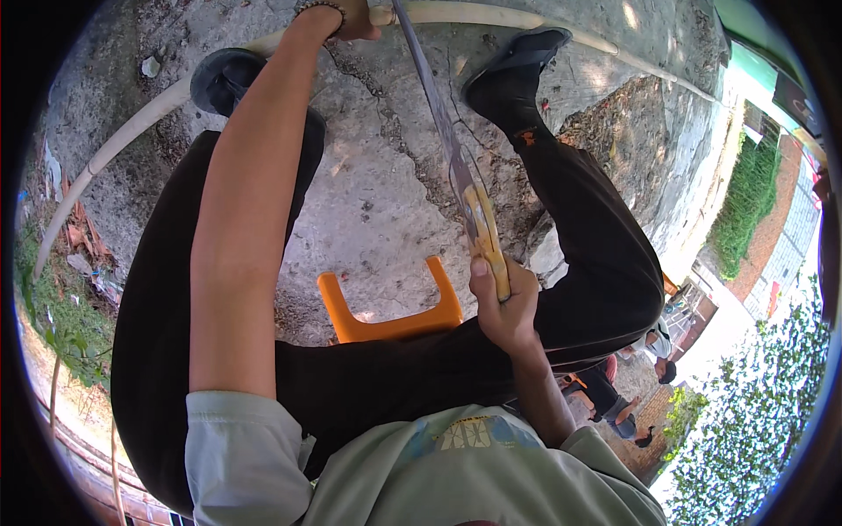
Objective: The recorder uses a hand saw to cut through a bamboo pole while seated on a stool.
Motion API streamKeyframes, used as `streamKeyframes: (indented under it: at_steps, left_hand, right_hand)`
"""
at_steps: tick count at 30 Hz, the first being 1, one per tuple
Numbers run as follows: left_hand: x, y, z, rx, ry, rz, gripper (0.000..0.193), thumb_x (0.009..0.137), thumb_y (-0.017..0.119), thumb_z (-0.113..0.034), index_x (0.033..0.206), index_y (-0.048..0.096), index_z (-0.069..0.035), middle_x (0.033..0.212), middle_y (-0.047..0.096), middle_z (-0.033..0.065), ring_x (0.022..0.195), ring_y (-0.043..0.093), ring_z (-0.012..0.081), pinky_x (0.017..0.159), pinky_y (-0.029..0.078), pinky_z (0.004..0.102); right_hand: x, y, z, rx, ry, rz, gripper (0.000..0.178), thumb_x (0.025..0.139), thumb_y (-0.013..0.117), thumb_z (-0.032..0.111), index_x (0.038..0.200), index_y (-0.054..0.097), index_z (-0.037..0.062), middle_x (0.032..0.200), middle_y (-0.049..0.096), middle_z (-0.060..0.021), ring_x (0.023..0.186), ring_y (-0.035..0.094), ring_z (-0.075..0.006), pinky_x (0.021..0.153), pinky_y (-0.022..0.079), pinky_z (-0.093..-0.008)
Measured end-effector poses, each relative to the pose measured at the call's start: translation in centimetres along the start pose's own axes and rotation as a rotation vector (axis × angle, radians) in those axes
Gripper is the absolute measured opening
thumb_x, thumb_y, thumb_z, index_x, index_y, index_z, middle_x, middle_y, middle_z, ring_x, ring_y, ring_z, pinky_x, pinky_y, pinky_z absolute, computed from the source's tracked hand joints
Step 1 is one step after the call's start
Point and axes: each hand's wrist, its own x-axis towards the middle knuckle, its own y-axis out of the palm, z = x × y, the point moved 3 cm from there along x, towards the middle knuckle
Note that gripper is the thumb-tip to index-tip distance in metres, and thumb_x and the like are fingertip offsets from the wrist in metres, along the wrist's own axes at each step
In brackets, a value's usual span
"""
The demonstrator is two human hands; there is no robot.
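Observation:
In my right hand is the yellow handle of a handsaw, with the fingers closed round it. Its long grey blade, seen nearly edge-on, runs up and away to the top of the view. There it crosses a long pale bamboo pole that lies across in front of me. My left arm reaches far forward, and my left hand is closed on the pole just left of the blade. The upper edge cuts off part of that hand. Whether the blade's teeth touch the pole I cannot tell.
An orange plastic stool stands between my legs, partly hidden by them. My dark shoes are close to the pole on cracked concrete. Litter and plants lie at left; other people are in the background at right.

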Motion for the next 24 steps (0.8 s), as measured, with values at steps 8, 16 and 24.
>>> streamKeyframes:
  at_steps: [8, 16, 24]
  left_hand:
    - [-0.7, -0.6, -0.7, -0.283, 0.045, -0.316, 0.050, 0.078, 0.076, -0.042, 0.095, 0.072, 0.005, 0.087, 0.072, 0.0229, 0.081, 0.072, 0.0350, 0.076, 0.057, 0.0439]
    - [-1.6, -0.8, -0.2, -0.309, 0.001, -0.238, 0.048, 0.078, 0.076, -0.041, 0.097, 0.073, 0.002, 0.091, 0.072, 0.0226, 0.086, 0.072, 0.0355, 0.077, 0.057, 0.0449]
    - [-0.7, -0.6, -1.4, -0.281, -0.028, -0.320, 0.048, 0.080, 0.075, -0.043, 0.102, 0.073, 0.000, 0.100, 0.072, 0.0216, 0.094, 0.071, 0.0357, 0.082, 0.056, 0.0445]
  right_hand:
    - [6.8, 1.6, 2.0, 0.285, -0.051, -0.046, 0.038, 0.101, 0.058, 0.027, 0.074, 0.055, 0.0013, 0.057, 0.045, 0.0043, 0.055, 0.039, -0.0021, 0.047, 0.032, -0.0251]
    - [-0.9, 0.1, -1.2, 0.133, -0.028, -0.068, 0.034, 0.100, 0.058, 0.021, 0.074, 0.058, -0.0007, 0.056, 0.046, 0.0025, 0.055, 0.042, -0.0035, 0.049, 0.035, -0.0250]
    - [11.2, 2.3, 1.8, 0.125, -0.120, -0.084, 0.036, 0.102, 0.057, 0.024, 0.075, 0.057, 0.0003, 0.056, 0.044, 0.0032, 0.053, 0.037, -0.0043, 0.047, 0.030, -0.0278]
